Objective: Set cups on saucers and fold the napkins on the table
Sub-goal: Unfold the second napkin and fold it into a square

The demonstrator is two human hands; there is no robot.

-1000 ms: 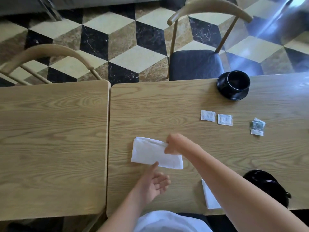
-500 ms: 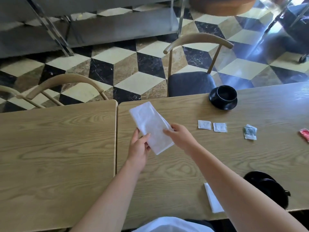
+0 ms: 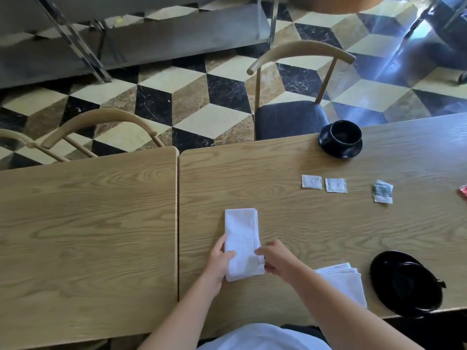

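A white napkin, folded into a long strip, lies on the right wooden table pointing away from me. My left hand holds its near left edge, thumb on top. My right hand pinches its near right corner. A second folded white napkin lies to the right, partly under my right forearm. Beside it a black cup sits on a black saucer at the near edge. Another black cup stands on its saucer at the far edge.
Two white sachets and a crumpled packet lie mid-table; a red item shows at the right edge. A second table adjoins on the left. Wooden chairs stand beyond the far edge.
The napkin was lifted off the table, turned in the air, and now lies flat again, lengthwise away from me. Both hands came down with it to its near end.
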